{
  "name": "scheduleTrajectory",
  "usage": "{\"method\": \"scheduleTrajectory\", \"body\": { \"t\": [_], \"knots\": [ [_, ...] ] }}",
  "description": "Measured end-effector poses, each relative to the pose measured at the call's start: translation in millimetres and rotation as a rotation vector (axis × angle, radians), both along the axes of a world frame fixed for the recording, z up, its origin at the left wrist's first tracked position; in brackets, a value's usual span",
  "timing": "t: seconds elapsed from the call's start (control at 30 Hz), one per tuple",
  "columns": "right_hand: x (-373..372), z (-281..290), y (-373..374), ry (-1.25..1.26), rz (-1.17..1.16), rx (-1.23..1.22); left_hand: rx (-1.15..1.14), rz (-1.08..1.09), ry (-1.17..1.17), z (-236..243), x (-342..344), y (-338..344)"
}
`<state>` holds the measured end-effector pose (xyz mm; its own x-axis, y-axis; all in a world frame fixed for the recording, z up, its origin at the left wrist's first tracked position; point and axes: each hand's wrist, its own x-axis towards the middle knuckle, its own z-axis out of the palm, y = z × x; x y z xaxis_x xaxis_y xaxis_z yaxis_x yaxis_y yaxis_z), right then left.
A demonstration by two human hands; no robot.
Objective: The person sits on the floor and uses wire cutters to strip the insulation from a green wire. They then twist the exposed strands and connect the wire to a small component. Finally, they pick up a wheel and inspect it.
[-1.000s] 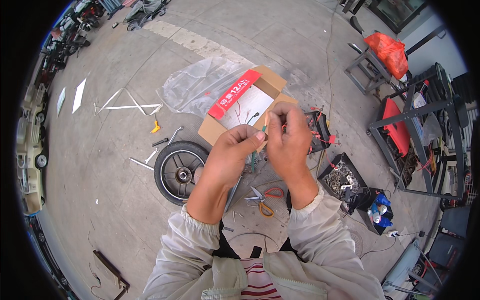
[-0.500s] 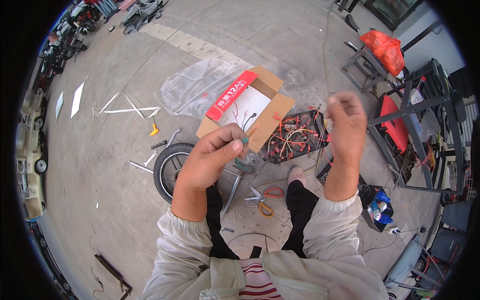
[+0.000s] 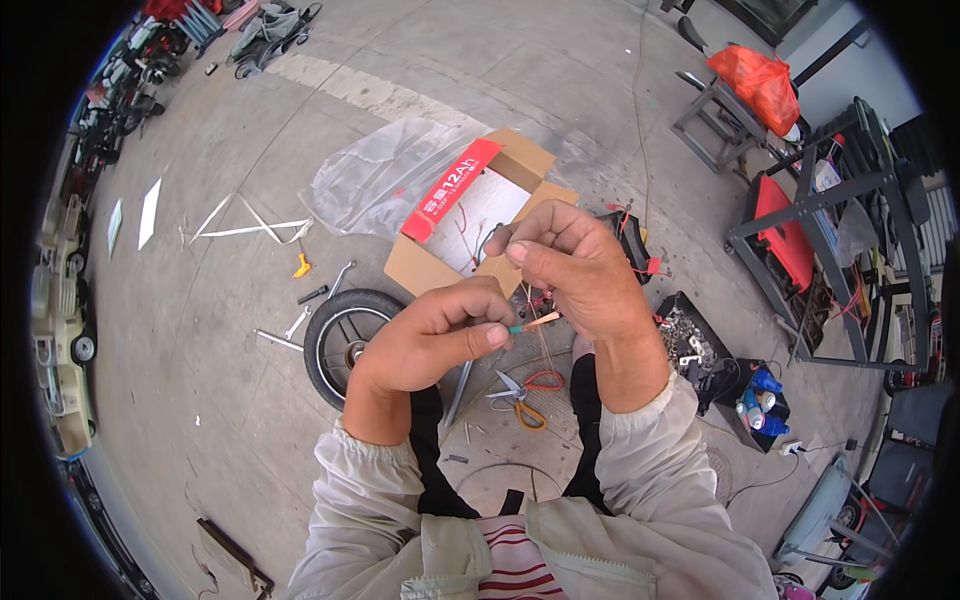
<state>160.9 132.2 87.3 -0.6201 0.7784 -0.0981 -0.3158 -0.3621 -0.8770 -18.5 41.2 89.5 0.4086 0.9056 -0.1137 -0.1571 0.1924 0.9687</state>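
My left hand (image 3: 450, 335) is closed on a green insulated wire (image 3: 516, 329) whose bare copper end (image 3: 543, 319) points right. My right hand (image 3: 570, 265) is raised just above and to the right, thumb and forefinger pinched together; I cannot make out what, if anything, is between them. Behind my hands lies an open cardboard box (image 3: 420, 260) with a red label and a white insert, with wires on it. Partly hidden behind my right hand is a dark tray (image 3: 636, 238) with red-tipped leads. Below my hands lie scissors (image 3: 530, 410) with red and orange handles.
A wheel (image 3: 335, 340) lies left with wrenches (image 3: 295, 322) and a yellow-handled tool (image 3: 302, 266). A plastic sheet (image 3: 350, 180) lies behind the box. At right are a parts tray (image 3: 690, 340), a bin of spray cans (image 3: 760, 405) and a metal rack (image 3: 840, 230).
My hands were together on the wire, then my right hand swung out right and up. It has since come back left over the wire, while my left hand has dropped lower and left.
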Motion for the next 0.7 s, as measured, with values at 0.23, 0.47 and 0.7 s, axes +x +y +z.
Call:
{"method": "scheduleTrajectory", "body": {
  "t": [0.23, 0.47, 0.7],
  "knots": [
    [-1.5, -4.3, -0.1, -0.069, -0.188, 0.245, 0.064, 0.116, -0.134, -8.1, 2.9, 1.7],
    [2.6, -6.0, 4.5, -0.251, -0.378, 0.461, 0.201, 0.626, -0.223, -17.3, -32.5, 11.1],
    [-15.1, -14.4, -9.2, -0.228, -0.316, 0.511, -0.295, 0.352, -0.91, -29.2, -6.9, 10.1]
  ]
}}
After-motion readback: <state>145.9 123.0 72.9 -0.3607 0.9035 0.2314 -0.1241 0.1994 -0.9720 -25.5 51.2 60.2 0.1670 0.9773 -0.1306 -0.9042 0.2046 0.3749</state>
